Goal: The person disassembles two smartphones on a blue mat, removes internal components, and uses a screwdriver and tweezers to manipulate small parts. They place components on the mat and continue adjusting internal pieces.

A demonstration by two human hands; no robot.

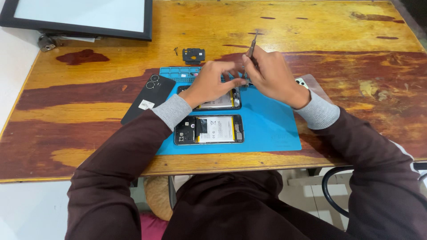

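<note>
Two opened phones lie on a blue work mat (271,129). The near phone (209,130) shows its battery and board. Most of the far phone (219,101) is covered by my left hand (211,82), which rests on it with fingers bent. My right hand (273,75) holds thin metal tweezers (251,46), their tip pointing down near the far phone's right end, close to my left fingertips.
A black phone back cover (149,98) lies left of the mat. A small black plastic part (194,55) and tiny screws (176,51) sit behind the mat. A framed white panel (80,15) rests at the table's far left. Another back cover (307,82) peeks out by my right wrist.
</note>
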